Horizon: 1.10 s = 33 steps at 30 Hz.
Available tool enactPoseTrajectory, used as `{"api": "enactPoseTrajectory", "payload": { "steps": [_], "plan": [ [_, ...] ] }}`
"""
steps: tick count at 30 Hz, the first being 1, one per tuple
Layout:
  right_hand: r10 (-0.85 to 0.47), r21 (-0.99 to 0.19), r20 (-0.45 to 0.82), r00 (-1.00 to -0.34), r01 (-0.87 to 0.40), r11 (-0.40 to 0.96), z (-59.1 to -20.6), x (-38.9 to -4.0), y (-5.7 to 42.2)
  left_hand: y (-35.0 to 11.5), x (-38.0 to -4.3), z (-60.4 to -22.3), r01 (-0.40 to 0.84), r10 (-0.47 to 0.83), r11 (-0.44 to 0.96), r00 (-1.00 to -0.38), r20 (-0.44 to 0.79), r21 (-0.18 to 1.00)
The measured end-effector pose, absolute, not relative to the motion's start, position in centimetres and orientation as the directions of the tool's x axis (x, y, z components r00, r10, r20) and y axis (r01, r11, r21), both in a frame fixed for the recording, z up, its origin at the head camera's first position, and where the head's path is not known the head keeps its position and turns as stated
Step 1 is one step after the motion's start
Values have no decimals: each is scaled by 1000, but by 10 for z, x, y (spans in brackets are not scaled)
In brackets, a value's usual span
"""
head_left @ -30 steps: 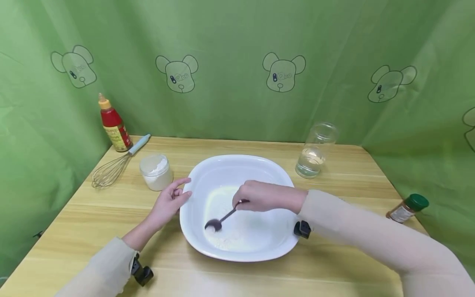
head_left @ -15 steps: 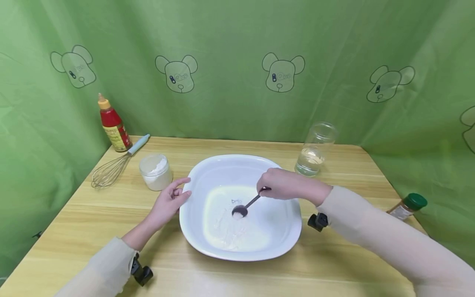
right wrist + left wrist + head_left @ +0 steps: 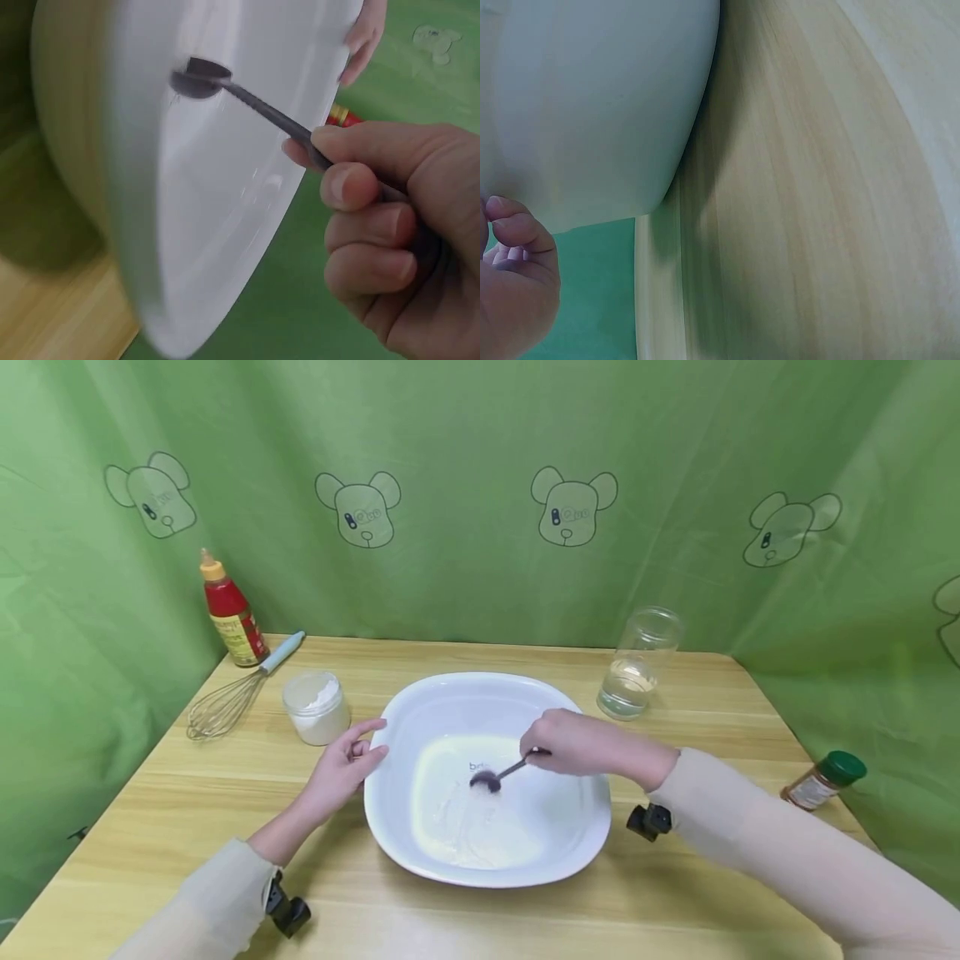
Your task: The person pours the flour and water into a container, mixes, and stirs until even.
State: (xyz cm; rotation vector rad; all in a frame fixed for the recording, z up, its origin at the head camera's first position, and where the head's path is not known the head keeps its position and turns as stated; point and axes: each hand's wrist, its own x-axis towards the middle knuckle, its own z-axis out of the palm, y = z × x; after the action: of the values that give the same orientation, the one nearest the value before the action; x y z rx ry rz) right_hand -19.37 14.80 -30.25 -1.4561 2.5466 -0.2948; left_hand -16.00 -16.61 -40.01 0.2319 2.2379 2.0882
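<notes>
A white basin (image 3: 480, 703) stands on the wooden table, with a thin smear of white powder and wet streaks on its bottom. My right hand (image 3: 573, 743) grips the handle of a dark spoon (image 3: 486, 782), whose bowl is low over the middle of the basin. In the right wrist view the thumb and curled fingers wrap that handle, and the spoon's bowl (image 3: 201, 81) shows against the white inside. My left hand (image 3: 339, 774) holds the basin's left rim between thumb and fingers; the left wrist view shows curled fingers (image 3: 523, 231) against the outer wall.
Left of the basin are a jar of white powder (image 3: 318, 714), a whisk (image 3: 228, 702) and a red sauce bottle (image 3: 232, 618). A glass with clear liquid (image 3: 628, 685) stands behind on the right. A green-capped spice jar (image 3: 821, 781) is near the right edge. A green curtain (image 3: 480, 593) hangs behind.
My right hand has moved the spoon from the basin's front left toward its middle, uncovering dark lettering on the bottom. The powder is more spread out. My left hand stays at the rim.
</notes>
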Motion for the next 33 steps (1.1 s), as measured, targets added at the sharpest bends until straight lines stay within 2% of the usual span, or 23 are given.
{"api": "enactPoseTrajectory", "payload": {
  "steps": [3, 6, 8, 12, 15, 22, 27, 30, 33],
  "plan": [
    [-819, -190, -57, -571, -799, 570, -302, -201, 157, -166, -160, -400, 64, 159, 67, -986, 52, 996],
    [-803, -198, -75, -592, -780, 594, -300, -201, 165, -166, -160, -400, 64, 162, 65, -985, 52, 996],
    [-820, -250, -97, -563, -784, 568, -300, -198, 167, -166, -160, -400, 64, 163, 65, -985, 52, 996],
    [-881, -362, -120, -458, -806, 468, -302, -191, 166, -166, -160, -400, 66, 160, 69, -986, 55, 995],
    [-898, -360, -85, -431, -827, 431, -306, -193, 165, -166, -160, -400, 64, 162, 64, -985, 53, 996],
    [-855, -221, 21, -519, -836, 502, -309, -213, 167, -166, -160, -400, 56, 166, 50, -985, 47, 997],
    [-817, -131, 43, -575, -814, 566, -306, -218, 177, -166, -160, -400, 56, 164, 61, -985, 46, 997],
    [-793, -147, -7, -609, -784, 603, -304, -213, 181, -165, -160, -399, 58, 163, 65, -986, 47, 996],
    [-796, -221, -87, -599, -767, 602, -302, -204, 181, -165, -160, -399, 58, 161, 66, -986, 46, 996]
  ]
}}
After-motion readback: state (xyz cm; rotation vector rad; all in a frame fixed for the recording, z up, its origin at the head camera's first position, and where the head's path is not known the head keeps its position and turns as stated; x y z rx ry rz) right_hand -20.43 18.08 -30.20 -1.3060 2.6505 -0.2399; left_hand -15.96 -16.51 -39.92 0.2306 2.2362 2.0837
